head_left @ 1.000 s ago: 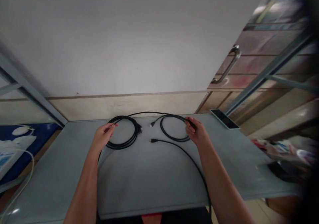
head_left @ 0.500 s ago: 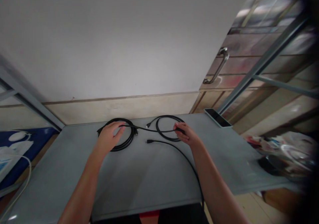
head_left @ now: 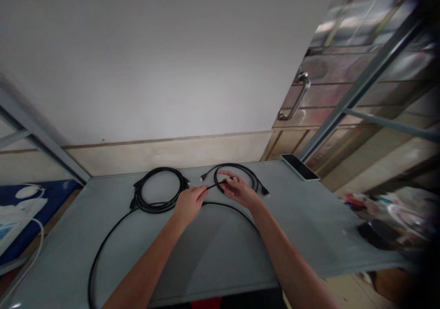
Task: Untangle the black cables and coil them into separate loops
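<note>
My left hand (head_left: 189,204) is closed, its fingers pinching a thin black cable (head_left: 215,185). My right hand (head_left: 241,191) grips the same cable a little to the right, thumb and fingers closed near its end. A short piece spans the gap between them. To the left lies a larger coil of black cable (head_left: 136,190), with plugs on its left and right sides. A smaller black coil (head_left: 237,165) rests behind my right hand, its plugs on the table. One loose black strand (head_left: 237,209) passes under my right forearm; another (head_left: 103,245) curves toward the front left.
All this lies on a grey table (head_left: 220,254) against a white wall. A phone (head_left: 300,167) sits at the back right corner. Clutter (head_left: 385,226) stands along the right edge. Blue surface with white items (head_left: 20,217) at left.
My left hand has moved right and toward me, off the larger coil, and my right hand slightly left. The cable between them is shorter, and a strand now shows at the front left.
</note>
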### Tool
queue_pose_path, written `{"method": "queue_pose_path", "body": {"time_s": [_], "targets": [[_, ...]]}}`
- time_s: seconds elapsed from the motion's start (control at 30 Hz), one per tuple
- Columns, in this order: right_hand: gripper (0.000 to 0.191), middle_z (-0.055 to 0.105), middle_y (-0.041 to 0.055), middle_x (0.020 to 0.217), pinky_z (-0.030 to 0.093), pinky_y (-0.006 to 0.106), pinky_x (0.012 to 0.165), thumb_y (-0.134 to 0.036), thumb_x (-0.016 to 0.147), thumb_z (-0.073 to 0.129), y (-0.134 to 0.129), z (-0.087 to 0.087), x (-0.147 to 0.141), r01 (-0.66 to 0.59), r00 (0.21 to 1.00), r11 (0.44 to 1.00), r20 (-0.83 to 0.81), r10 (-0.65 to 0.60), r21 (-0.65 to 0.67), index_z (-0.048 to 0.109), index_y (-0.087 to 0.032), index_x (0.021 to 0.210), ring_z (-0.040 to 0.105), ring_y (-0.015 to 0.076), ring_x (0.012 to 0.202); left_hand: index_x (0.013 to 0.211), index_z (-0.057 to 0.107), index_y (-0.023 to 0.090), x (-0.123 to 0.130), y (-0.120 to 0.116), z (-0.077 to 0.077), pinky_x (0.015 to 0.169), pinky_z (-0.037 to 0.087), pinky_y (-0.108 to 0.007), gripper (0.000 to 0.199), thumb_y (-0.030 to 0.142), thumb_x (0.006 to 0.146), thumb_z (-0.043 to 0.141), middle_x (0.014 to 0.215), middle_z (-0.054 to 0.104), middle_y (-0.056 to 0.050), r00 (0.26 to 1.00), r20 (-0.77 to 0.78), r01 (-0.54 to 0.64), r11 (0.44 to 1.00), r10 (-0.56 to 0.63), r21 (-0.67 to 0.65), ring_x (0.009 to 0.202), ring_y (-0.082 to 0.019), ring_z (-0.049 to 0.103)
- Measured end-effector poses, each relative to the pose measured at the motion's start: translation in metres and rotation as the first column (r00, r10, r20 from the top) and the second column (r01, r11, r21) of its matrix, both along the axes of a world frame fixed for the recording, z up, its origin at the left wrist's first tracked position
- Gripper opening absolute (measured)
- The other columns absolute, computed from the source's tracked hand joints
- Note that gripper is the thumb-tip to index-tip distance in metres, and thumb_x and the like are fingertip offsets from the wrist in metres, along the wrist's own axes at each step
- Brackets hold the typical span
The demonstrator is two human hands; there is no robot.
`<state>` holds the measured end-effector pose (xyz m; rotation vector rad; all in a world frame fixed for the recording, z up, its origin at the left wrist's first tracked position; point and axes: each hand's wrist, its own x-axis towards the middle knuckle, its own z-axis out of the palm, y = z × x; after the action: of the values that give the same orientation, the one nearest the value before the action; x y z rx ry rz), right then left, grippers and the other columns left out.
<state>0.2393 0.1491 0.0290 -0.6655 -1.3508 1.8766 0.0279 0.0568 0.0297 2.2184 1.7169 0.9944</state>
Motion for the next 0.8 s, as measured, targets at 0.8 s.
{"method": "queue_pose_path", "body": {"time_s": [0.8], "targets": [[0.042, 0.072, 0.0093, 0.081, 0.053, 0.036, 0.07, -0.043, 0.086, 0.055, 0.013, -0.023, -0.013, 0.363, 0.684, 0.596, 0.229, -0.692, 0.716, 0.073, -0.013, 0.108, 0.067, 0.0265, 0.083, 0.086, 0.065, 0.018, -0.026, 0.012, -0.013, 0.06, 0.038, -0.024, 0.032, 0.037, 0.096, 0.042, 0.066, 0.059, 0.0, 0.884, 0.447, -0.096, 0.989, 0.137, -0.114, 0.061, -0.014, 0.055]]}}
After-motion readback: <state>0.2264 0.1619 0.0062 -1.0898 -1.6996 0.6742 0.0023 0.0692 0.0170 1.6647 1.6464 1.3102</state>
